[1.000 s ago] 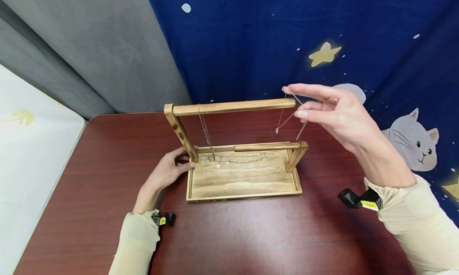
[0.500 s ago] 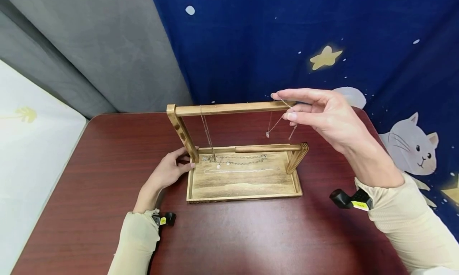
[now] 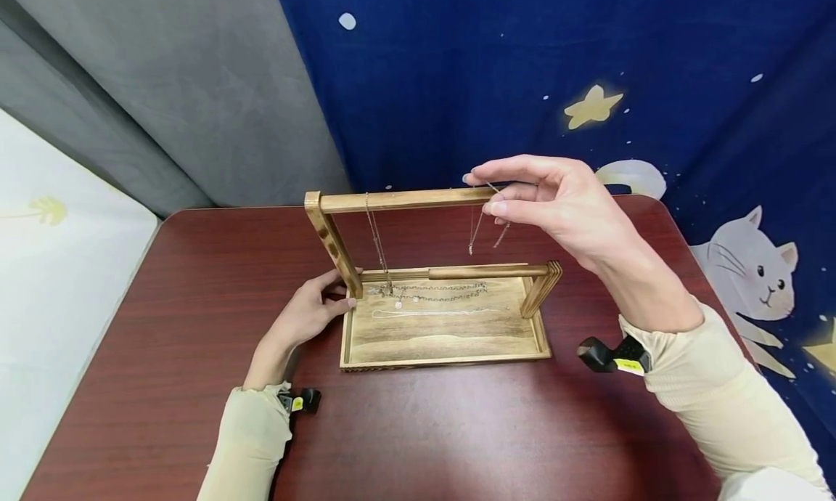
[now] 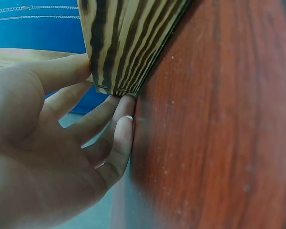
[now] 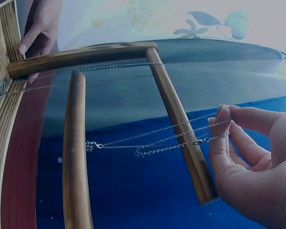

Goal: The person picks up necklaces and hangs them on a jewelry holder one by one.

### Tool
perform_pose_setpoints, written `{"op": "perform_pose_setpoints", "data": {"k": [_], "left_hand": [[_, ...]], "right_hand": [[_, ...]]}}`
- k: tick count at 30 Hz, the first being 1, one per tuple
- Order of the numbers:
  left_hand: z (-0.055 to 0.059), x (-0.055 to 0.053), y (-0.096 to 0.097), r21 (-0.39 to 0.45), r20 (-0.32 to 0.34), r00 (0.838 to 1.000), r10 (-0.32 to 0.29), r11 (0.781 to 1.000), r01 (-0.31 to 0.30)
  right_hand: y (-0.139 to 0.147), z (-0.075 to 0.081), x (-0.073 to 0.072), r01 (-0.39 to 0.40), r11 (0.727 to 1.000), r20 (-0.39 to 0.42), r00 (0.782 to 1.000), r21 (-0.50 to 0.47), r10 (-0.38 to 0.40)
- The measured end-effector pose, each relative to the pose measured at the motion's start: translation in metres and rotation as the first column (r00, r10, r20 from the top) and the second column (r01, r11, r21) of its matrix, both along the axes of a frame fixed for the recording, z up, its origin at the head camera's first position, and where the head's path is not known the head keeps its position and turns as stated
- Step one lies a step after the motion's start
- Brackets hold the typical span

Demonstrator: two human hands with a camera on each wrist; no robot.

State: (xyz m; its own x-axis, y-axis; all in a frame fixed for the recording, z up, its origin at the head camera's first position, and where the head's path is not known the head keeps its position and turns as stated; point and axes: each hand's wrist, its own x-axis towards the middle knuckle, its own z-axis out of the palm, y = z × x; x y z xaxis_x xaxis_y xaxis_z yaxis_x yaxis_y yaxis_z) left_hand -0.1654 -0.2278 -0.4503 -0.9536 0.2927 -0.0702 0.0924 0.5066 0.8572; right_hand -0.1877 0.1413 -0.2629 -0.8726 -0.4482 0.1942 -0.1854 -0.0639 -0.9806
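Observation:
My left hand (image 3: 305, 311) grips the left end of a wooden jewelry stand (image 3: 451, 341), thumb at the front and fingers behind; the left wrist view shows its fingertips at the striped end piece (image 4: 128, 47). My right hand (image 3: 555, 196) is up at the stand's upper bar (image 3: 418, 199), right of its middle. Thumb and fingers pinch a thin chain necklace (image 3: 470, 250), its loop spread by the extended index finger. In the right wrist view the necklace (image 5: 157, 143) overlaps the upper bar, and its small pendant hangs beside the lower bar (image 5: 75, 143).
Another necklace (image 3: 375, 236) hangs near the left end of the upper bar. Several chains (image 3: 451, 298) lie in the stand's tray. The lower bar (image 3: 486, 271) crosses above the tray's back. A dark red table (image 3: 418, 428) lies underneath, with curtains (image 3: 457, 72) behind.
My right hand has moved left along the upper bar, carrying the pinched necklace from past the bar's free end to over the bar. The left hand has stayed on the stand.

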Motion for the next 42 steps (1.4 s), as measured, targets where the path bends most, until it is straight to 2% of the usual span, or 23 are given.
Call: {"op": "perform_pose_setpoints", "data": {"k": [8, 17, 21, 32, 42], "left_hand": [[0.000, 0.001, 0.001, -0.013, -0.017, 1.000, 0.002, 1.000, -0.002], [0.001, 0.001, 0.001, -0.030, 0.008, 1.000, 0.011, 0.999, -0.010], [0.002, 0.001, 0.000, -0.038, 0.011, 1.000, 0.009, 0.999, -0.009], [0.001, 0.000, 0.001, -0.041, 0.026, 1.000, 0.010, 0.999, -0.009], [0.002, 0.000, 0.001, -0.029, 0.013, 1.000, 0.008, 1.000, -0.007]], "right_hand": [[-0.015, 0.002, -0.002, -0.008, 0.999, -0.023, 1.000, 0.050, 0.009], [-0.025, 0.006, -0.006, -0.058, 0.996, -0.045, 0.997, 0.071, 0.061], [-0.031, 0.008, -0.008, -0.087, 0.995, -0.028, 0.996, 0.055, 0.089], [-0.047, 0.007, -0.007, -0.076, 0.993, -0.031, 0.996, 0.095, 0.080], [-0.056, 0.004, -0.004, -0.107, 0.990, -0.013, 0.994, 0.096, 0.109]]}}
